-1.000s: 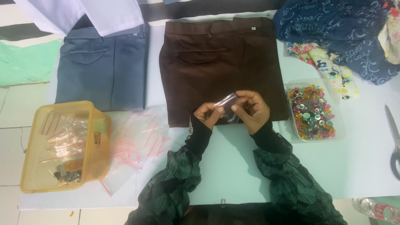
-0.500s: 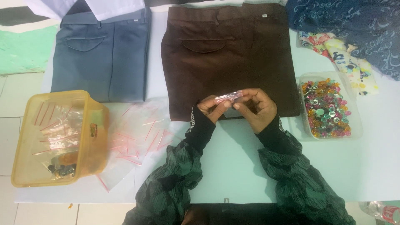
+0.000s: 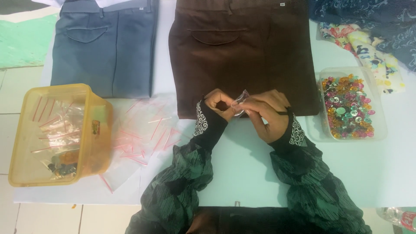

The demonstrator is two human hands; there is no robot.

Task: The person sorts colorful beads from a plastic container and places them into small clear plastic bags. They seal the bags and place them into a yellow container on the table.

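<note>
Clear bag [image 3: 239,103] now upright between hands

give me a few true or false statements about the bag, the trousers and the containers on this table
1. Both hands hold a small clear bag between them. True: left hand and right hand pinch it together.
2. The hands are over the blue trousers. False: they are at the lower edge of the brown trousers; the blue trousers lie further left.
3. The clear tray of coloured buttons is right of the hands. True.
4. The yellow tub is stacked on the button tray. False: it sits far left, beside loose red-striped bags.
</note>
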